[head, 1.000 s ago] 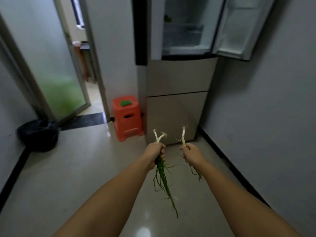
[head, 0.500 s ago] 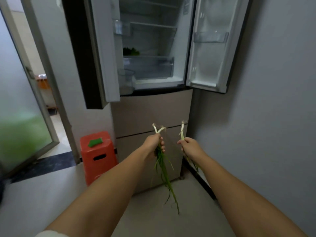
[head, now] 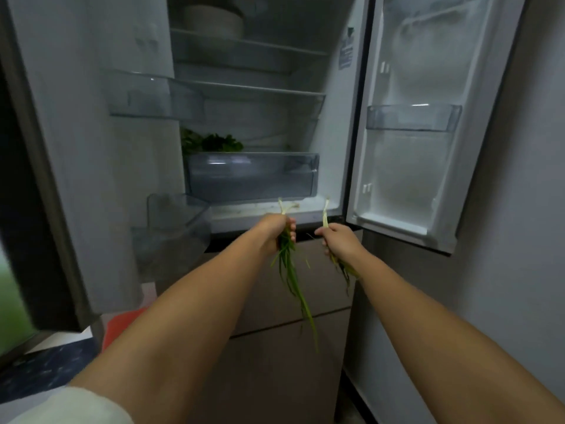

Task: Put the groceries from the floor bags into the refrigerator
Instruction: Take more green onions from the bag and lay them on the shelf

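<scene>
Green and white scallions in both fists! The left hand [head: 276, 231] grips a bunch of spring onions [head: 290, 270] with fingers curled tight around the stems, roots poking up, leaves trailing down. The right hand [head: 339, 240] is wrapped around a single stalk [head: 326, 214] the same way, root end up. Both hover just in front of the refrigerator [head: 342, 148], whose doors stand wide, level with the ledge below the clear crisper drawer [head: 250, 175]. Leafy greens [head: 214, 143] already sit on the shelf above that drawer, so some produce looks stowed. The onions are not yet inside; placing them is the step in hand. The floor bags are out of view, so what remains can't be judged.
</scene>
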`<state>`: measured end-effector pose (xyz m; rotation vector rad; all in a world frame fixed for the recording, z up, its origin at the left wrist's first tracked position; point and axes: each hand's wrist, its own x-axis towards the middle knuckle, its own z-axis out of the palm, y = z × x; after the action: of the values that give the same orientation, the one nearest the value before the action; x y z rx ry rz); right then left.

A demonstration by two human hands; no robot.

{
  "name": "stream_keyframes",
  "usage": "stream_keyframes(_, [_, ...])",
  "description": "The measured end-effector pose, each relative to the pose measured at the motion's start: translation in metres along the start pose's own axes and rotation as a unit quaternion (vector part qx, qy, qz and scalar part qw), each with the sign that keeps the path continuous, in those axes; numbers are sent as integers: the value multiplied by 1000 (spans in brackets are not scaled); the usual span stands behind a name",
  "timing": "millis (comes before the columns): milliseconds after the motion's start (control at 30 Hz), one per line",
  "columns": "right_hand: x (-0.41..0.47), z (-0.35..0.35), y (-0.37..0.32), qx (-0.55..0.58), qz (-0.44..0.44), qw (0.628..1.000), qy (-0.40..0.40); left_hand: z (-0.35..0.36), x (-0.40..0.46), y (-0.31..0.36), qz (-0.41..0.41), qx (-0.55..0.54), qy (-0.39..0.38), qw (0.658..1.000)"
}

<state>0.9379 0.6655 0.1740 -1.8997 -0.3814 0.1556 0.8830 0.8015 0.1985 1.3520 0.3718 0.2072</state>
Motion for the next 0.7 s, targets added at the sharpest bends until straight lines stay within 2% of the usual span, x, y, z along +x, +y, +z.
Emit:
stream_keyframes(367, [239,16,-87,27,-109,990,-82,-5,176,124,129,-66,130,981])
stream_keyframes(533, [325,24,-132,18,-164,984,-70,-18,251,172,151,-74,154,974])
stream_keyframes(700, [411,39,-160,-9,-185,982,-34,-33,324,211,169,-58,146,973])
